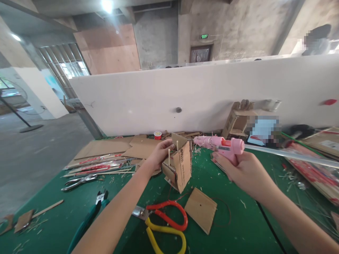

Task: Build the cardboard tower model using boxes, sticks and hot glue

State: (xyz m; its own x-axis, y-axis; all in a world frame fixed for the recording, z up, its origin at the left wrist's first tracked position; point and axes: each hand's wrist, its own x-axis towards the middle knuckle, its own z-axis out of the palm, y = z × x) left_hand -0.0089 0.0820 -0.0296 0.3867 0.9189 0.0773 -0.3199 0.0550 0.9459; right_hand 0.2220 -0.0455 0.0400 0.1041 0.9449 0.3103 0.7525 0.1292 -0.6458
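While loose tools lie at the left of the green-topped desk (233, 218), with silver metal pliers (79, 181) among them, the work sits around the middle. The left hand (162, 151) has its grip partly curled, fingers and thumb on the upper left side of a small brown cardboard box (184, 173) with dark printing. Just nearer the wearer lies a pair of scissors with red and yellow handles (166, 219). The box stands in the centre, its long axis near vertical and leaning a little, the printed face turned toward the right and the wearer; two thin pale sticks point up from it. In front of its right side, a flat tan cardboard square (202, 211) lies on the desk. Right of the box, a pink plastic glue gun (219, 144) runs nearly level, nozzle pointing left at the box's upper right edge; contact cannot be told. The right hand (239, 165) wraps its grip around the gun's handle; trigger pressure cannot be judged. Gluing that edge seems the step in hand, calling for a steady box and careful nozzle placement. A clear glue stick (286, 154) trails rightward from the gun.
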